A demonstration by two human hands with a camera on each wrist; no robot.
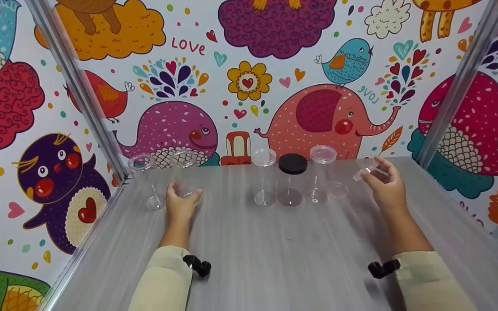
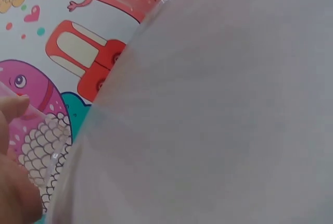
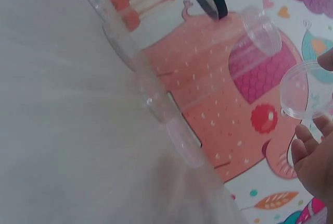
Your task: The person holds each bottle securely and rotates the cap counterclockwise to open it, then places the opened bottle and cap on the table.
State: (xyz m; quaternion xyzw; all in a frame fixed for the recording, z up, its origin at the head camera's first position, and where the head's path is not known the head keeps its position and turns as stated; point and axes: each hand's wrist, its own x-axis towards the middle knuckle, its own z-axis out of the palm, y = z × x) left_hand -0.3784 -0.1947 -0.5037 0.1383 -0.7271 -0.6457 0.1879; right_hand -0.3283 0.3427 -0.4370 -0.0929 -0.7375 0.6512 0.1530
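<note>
- Right hand [image 1: 388, 183] pinches a clear, round plastic lid [image 1: 364, 169], its ring fuller in right wrist view.
- Left hand [image 1: 180, 206] grips a clear, cylindrical plastic jar [image 1: 185, 172] at the grey tabletop [image 1: 249, 259]'s left rear.
- Black round lid [image 1: 292, 163]: only head and right wrist views.

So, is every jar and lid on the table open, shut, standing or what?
Far-left jar: upright, looks open
Second jar: upright, looks open, left hand around it
Third jar: upright, looks lidded
Black-lidded jar: upright, closed
Fifth jar: upright, looks lidded
Loose lid: flat
Other lid: tilted, in right hand
</note>
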